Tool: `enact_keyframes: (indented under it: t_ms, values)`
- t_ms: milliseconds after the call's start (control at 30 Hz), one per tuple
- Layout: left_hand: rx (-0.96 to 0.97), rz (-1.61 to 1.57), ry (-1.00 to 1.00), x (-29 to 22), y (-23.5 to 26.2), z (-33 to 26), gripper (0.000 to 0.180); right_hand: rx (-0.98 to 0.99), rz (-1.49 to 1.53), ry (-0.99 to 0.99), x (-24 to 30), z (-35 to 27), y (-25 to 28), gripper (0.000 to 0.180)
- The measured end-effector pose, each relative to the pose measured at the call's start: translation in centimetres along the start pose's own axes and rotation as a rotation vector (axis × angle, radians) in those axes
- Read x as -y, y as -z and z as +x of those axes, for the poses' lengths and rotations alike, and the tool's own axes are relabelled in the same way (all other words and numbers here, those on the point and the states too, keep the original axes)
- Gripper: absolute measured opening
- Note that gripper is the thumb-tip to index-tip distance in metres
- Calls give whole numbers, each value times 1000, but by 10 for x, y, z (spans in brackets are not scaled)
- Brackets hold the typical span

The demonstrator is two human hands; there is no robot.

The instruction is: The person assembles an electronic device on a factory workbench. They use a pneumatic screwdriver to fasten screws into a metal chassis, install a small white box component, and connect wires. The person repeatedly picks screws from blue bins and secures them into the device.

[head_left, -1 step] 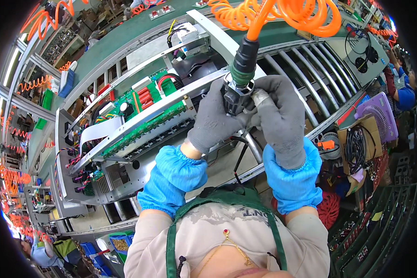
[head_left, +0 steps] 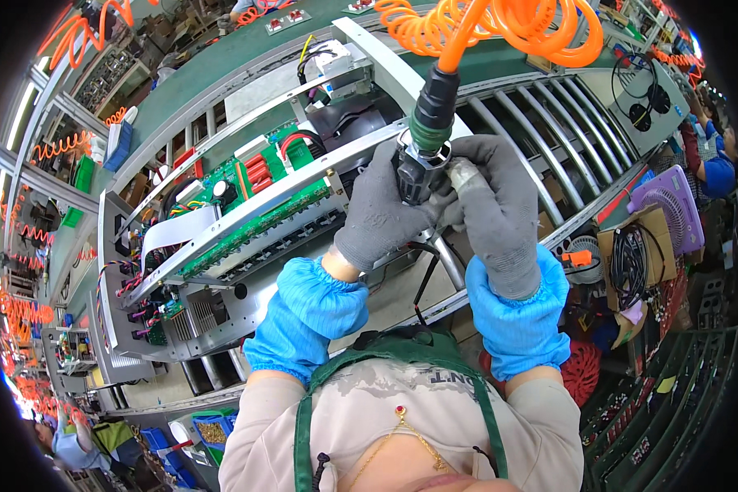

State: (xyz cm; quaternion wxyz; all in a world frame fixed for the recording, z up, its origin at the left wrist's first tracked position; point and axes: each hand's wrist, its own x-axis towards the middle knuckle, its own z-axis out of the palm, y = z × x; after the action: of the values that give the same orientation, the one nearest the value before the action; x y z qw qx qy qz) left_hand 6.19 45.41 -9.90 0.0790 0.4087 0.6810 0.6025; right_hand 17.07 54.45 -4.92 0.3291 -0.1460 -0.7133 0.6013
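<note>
Pneumatic screwdriver (head_left: 425, 143) btwn fingers of both hands, upright.

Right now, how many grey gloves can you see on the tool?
2. The left hand in a grey glove wraps the black power tool from the left; the right hand, also gloved, grips it from the right. None seem hidden.
</note>
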Motion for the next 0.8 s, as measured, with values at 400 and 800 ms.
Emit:
enact_keyframes:
  t_ms: [400,800]
  values:
    - [34,-149,-23,7,-3,-14,70,54,-267,327,2,-1,4,42]
    - [-185,17,-263,-18,-37,-39,66,57,95,542,25,11,28,38]
